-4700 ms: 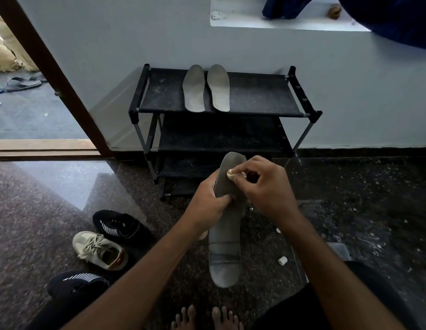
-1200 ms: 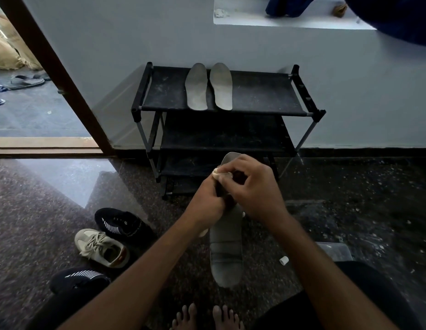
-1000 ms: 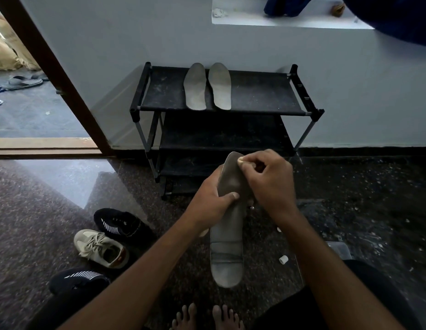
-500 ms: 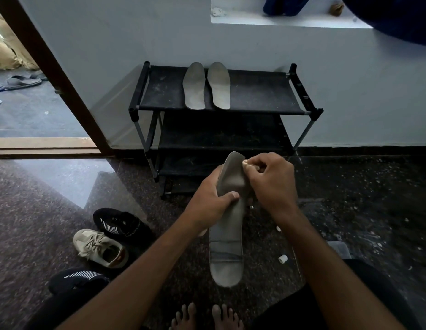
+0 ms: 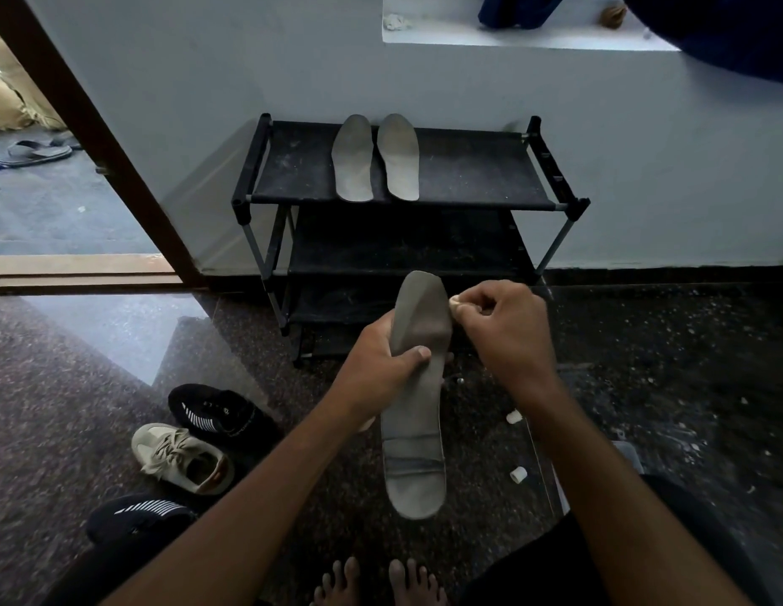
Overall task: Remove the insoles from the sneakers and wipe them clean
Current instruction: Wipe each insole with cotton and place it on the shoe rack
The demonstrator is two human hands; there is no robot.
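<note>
Holding grey insole (image 5: pixel 411 422), pinching pale wad (image 5: pixel 454 304)

**Head view.** We see only a pale corner of the scrap (image 5: pixel 454 302) pinched in the right hand (image 5: pixel 507 330), and its material is unclear. The fingers of the left hand (image 5: pixel 381 365) lie behind the insole (image 5: pixel 413 430). The near black sneaker (image 5: pixel 140 511) is partly hidden by the left forearm (image 5: pixel 267 487). The blue cloth (image 5: pixel 730 32), far right, is cut by the picture's edge. The white bits (image 5: pixel 519 474) are too small to identify.
</note>
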